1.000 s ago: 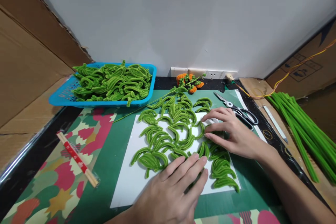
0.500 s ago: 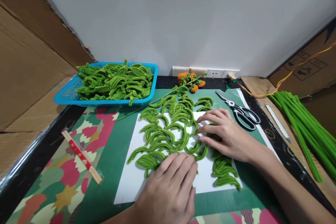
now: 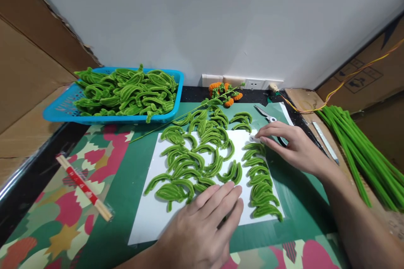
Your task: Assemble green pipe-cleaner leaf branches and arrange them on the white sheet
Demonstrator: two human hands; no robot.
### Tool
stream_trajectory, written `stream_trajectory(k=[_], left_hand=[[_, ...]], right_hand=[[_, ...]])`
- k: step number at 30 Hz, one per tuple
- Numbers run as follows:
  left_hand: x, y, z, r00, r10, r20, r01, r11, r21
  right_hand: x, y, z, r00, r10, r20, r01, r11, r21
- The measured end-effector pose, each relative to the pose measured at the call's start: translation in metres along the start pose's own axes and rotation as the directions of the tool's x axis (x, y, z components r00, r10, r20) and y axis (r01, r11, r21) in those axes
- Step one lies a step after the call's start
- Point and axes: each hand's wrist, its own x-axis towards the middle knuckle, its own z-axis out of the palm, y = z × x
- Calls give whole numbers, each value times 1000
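My left hand (image 3: 205,216) rests palm down at the front of a white paper sheet (image 3: 145,225), fingers stretched out, covering whatever lies beneath. Next to its fingertips are loose curved green fuzzy pipe-cleaner leaves (image 3: 184,164), scattered over the sheet. Down the sheet's right side runs a column of similar green leaves (image 3: 261,187). My right hand (image 3: 288,145) hovers at the far right corner of the sheet, above the top of that column. Its fingers are extended, with no leaf visible in them. Black-handled scissors (image 3: 264,112) are partly hidden behind it.
A blue plastic basket (image 3: 59,111) heaped with green leaves stands back left. An orange-flowered stem (image 3: 229,101) lies near wall sockets (image 3: 255,84). Wrapped chopsticks (image 3: 83,187) lie left. Green pipe cleaners (image 3: 356,151), a white pen-like tool (image 3: 325,143) and a wire (image 3: 334,94) are right.
My right hand has moved from the middle leaves to the sheet's far right corner, uncovering the leaf column. My left hand stays in place. The view has shifted slightly.
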Motion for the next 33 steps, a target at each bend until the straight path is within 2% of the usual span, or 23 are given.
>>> stream_trajectory(k=[6,12,22,33], left_hand=[[0,4,4,997,-68,-48,64,994,-87],[1,0,1,999,-24,-21,22,997,-73],[3,0,1,999,-39,1,39,998,-50],[2,-1,1,999,-31,-6,31,997,-64]], right_hand=[[-2,9,-2,997,7,75,-9,1000,26],[0,12,3,997,-12,71,12,1000,8],[4,11,12,1000,-17,-2,17,1000,12],[2,8,4,996,-30,82,27,999,36]])
